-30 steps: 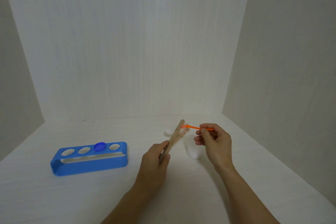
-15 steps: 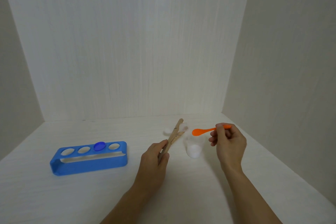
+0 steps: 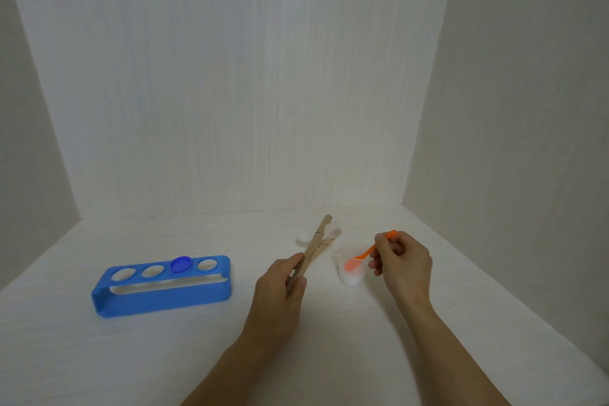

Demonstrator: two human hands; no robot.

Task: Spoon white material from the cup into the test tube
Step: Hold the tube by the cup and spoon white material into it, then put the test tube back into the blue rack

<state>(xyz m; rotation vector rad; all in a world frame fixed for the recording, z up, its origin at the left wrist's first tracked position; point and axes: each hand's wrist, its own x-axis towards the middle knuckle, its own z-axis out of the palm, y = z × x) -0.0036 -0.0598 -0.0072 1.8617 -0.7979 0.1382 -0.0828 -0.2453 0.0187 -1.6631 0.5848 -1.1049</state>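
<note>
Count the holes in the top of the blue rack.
4, in a row along the blue rack top; the third from the left is filled by a blue cap, the others look empty.

Matt pale woodgrain tabletop (image 3: 329,339); smooth blue plastic rack (image 3: 161,298); bare unvarnished wood clamp (image 3: 313,249); glossy orange plastic spoon (image 3: 362,255); clear plastic cup (image 3: 350,269).

The rack (image 3: 161,287) is bright blue, and a darker blue cap (image 3: 180,264) sits in one of its holes. The spoon (image 3: 365,254) is orange. The clamp (image 3: 314,249) is light brown wood. The cup (image 3: 350,269) is clear, with white material (image 3: 351,280) at the bottom. The table (image 3: 99,356) and back wall (image 3: 230,76) are whitish with fine pale wood grain.
</note>
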